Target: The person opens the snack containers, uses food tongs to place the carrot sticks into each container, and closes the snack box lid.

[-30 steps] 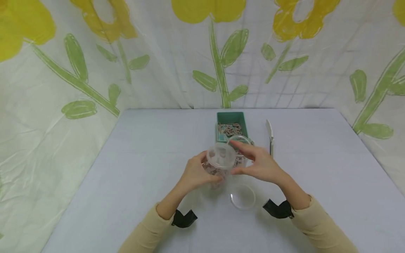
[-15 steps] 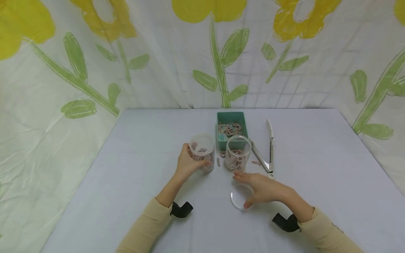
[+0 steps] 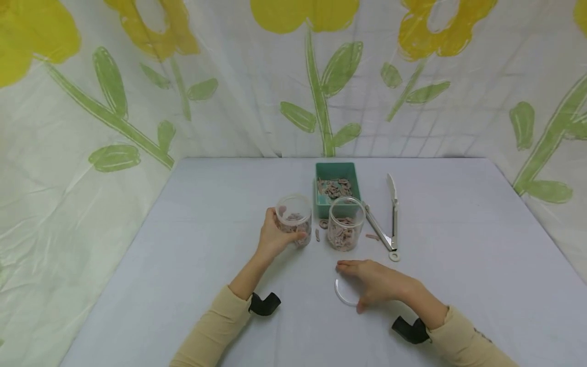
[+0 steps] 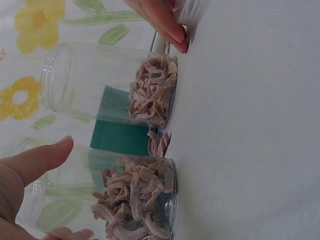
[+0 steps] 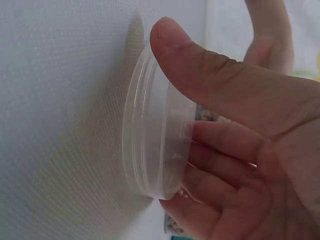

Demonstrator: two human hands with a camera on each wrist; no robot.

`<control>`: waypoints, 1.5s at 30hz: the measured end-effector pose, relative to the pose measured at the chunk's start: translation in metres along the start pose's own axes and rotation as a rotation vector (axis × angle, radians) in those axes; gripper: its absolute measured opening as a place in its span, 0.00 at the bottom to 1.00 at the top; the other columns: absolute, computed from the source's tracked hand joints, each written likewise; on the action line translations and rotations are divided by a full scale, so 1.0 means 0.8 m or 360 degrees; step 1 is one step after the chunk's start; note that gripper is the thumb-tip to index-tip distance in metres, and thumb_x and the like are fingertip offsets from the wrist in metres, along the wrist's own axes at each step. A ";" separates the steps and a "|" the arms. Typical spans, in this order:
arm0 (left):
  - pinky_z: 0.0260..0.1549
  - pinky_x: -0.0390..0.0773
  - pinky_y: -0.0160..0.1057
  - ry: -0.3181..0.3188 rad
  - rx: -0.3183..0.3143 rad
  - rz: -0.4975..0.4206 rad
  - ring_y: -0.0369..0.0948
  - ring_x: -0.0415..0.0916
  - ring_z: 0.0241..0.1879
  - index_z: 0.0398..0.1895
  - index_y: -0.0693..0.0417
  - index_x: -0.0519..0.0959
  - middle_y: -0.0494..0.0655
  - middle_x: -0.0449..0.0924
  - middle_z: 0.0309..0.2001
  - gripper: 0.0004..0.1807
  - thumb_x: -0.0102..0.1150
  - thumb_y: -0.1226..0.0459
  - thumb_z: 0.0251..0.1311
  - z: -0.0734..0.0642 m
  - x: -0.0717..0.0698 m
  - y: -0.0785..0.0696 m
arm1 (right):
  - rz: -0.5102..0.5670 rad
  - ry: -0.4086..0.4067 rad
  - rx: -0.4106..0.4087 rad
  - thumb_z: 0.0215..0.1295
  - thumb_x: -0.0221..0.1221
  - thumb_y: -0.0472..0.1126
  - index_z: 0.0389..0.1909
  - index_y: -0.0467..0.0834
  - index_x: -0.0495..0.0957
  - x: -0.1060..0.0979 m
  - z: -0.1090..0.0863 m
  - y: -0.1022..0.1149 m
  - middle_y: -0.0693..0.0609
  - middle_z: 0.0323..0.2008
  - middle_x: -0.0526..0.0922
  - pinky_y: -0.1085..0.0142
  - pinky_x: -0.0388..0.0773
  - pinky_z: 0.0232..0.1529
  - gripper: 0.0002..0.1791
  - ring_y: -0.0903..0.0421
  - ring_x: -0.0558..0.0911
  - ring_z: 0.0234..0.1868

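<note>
My left hand (image 3: 274,237) grips a clear plastic jar (image 3: 294,216) that stands upright on the table and holds pinkish-brown strips, perhaps dried meat. In the left wrist view its thumb (image 4: 52,157) lies along the jar's near side. Nearer the front, a clear round lid (image 3: 340,293) is partly covered by my right hand (image 3: 380,283). The right wrist view shows thumb and fingers on opposite sides of this lid (image 5: 150,140), low over the tabletop; whether it touches the table, I cannot tell. A second jar (image 3: 345,229) of strips stands open-topped to the right.
A green tray (image 3: 324,210) with loose strips sits behind the jars. Metal tongs (image 3: 395,221) lie spread to the right. Stray strips (image 3: 317,235) lie between and beside the jars on the white table (image 3: 220,244). A flower-painted curtain (image 3: 247,92) hangs behind.
The left hand has carried its jar from the middle to the left and set it beside the tray. My right hand has left the jar and come down and forward onto the lid.
</note>
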State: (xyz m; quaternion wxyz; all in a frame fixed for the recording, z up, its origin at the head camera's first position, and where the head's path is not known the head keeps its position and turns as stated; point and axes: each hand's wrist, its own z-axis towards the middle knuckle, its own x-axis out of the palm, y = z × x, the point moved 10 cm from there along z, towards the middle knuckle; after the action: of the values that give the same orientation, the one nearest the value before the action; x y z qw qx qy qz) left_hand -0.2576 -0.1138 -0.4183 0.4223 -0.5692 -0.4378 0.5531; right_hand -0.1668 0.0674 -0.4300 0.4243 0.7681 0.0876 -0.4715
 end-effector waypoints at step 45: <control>0.67 0.56 0.57 0.0261 -0.0055 -0.0075 0.55 0.54 0.71 0.75 0.58 0.52 0.59 0.58 0.72 0.51 0.73 0.66 0.51 -0.026 0.129 -0.034 | 0.0999 -0.0682 0.0314 0.56 0.68 0.31 0.70 0.29 0.58 -0.173 -0.042 -0.103 0.34 0.70 0.60 0.62 0.65 0.63 0.43 0.38 0.59 0.70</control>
State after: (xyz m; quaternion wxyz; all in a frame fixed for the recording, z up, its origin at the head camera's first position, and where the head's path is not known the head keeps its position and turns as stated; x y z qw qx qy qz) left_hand -0.2374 -0.0068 -0.4183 0.4599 -0.6094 -0.4244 0.4869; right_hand -0.2642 0.1801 -0.3597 0.4805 0.6789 -0.2879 -0.4746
